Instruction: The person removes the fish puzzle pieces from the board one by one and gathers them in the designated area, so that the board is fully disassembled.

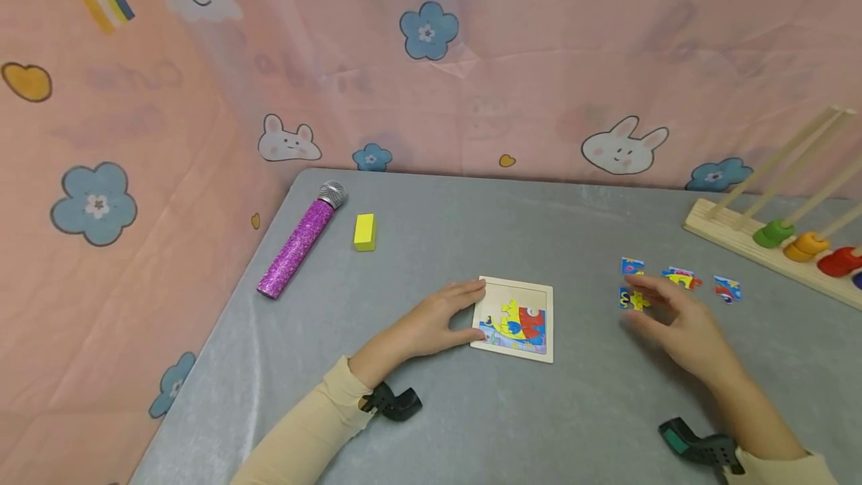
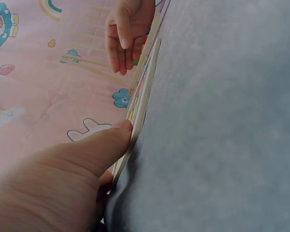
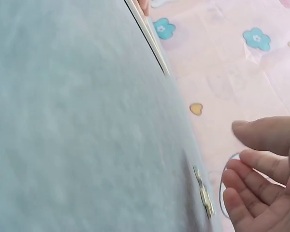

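A square wooden puzzle board [image 1: 513, 287], partly filled with a yellow, red and blue picture, lies flat on the grey table. My left hand [image 1: 431, 324] rests at its left edge, fingertips by the far corner and thumb on the frame nearer me. In the left wrist view the thumb [image 2: 108, 145] touches the frame. To the right, my right hand [image 1: 687, 328] hovers just above the table with nothing between thumb and fingers. Close to its fingertips are loose puzzle pieces: a yellow-and-blue one [image 1: 626, 299], a blue one [image 1: 631, 266], a yellow-and-red one [image 1: 682, 278] and another [image 1: 727, 289].
A purple glitter microphone [image 1: 296, 249] and a yellow block [image 1: 365, 232] lie at the far left. At the right stands a wooden peg rack [image 1: 741, 234] with coloured rings. A pink patterned cloth [image 1: 512, 88] hangs behind the grey table [image 1: 431, 418].
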Available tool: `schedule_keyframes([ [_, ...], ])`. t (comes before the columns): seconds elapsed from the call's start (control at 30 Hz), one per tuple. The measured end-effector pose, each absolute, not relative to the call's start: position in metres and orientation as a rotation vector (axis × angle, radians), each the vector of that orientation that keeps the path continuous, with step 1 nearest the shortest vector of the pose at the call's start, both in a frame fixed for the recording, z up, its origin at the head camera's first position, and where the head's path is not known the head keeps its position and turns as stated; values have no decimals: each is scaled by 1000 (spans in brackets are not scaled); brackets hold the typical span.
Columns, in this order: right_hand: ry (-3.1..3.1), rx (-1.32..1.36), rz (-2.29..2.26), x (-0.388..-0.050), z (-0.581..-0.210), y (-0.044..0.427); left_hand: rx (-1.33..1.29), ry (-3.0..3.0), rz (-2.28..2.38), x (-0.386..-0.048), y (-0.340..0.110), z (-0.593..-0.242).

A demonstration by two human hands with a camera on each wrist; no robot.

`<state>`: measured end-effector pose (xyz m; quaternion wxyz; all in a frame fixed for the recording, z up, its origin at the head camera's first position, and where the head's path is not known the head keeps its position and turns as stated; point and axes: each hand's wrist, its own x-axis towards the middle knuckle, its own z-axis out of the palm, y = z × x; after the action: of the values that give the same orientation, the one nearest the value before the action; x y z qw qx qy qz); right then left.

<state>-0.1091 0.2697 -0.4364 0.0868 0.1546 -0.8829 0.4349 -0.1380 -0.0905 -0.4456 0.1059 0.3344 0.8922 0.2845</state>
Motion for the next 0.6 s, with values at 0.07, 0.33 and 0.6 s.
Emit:
schedule_keyframes([
  [0.07,-2610,497,1330,-109,-434,266,981,2628,837,-138,-90,-446],
  [0.33,-2660,587,1336,-108,-427,245,973,2619,821,-138,-89,-445],
  [0.6,-2804,647,1266,-110,-420,214,970,2624,830,-138,-90,-445],
])
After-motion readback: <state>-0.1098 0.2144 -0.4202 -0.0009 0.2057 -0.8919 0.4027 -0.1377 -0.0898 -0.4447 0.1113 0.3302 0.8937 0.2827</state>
